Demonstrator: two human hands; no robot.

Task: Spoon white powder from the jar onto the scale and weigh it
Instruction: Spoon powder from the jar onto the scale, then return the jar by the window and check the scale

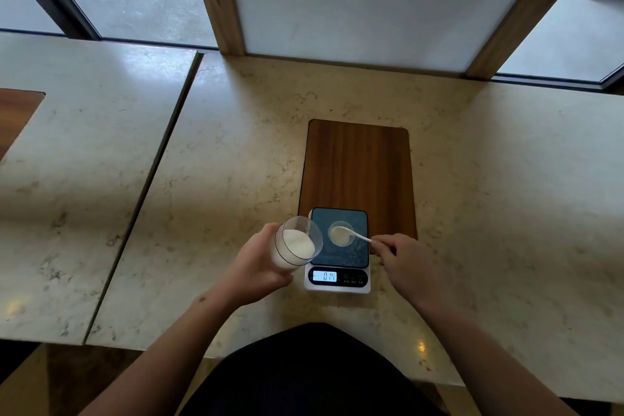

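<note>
1. Nearest, the person's dark-clothed lap (314,371) sits at the near edge of the marble counter (236,162), with both bare forearms reaching out over it.
2. To the left, the left hand (260,267) is wrapped around a clear jar (297,243), holding it tilted with its mouth toward the right and raised just beside the scale's left edge; white powder (299,241) fills much of it.
3. To the right, the right hand (401,260) pinches the handle end of a small white spoon (351,234) between its fingertips.
4. Between the hands stands the digital kitchen scale (337,250), with its lit display (325,276) on the near side; the digits are too blurred to read with certainty.
5. On the scale's dark platform rests a small clear dish (341,233), and the spoon's bowl lies over or in it, above a pale layer of powder.
6. Farther off, the scale's far end sits on a wooden board (358,165), beyond which stands a white panel framed in wood (354,0) against the windows.
7. Judged risks: the jar is tilted low enough that a small wrist turn could spill powder onto the platform or counter; pressing the spoon on the dish would falsify the reading; a quick tip could scatter powder past the dish's rim; the jar brushing the scale would disturb the weighing.
</note>
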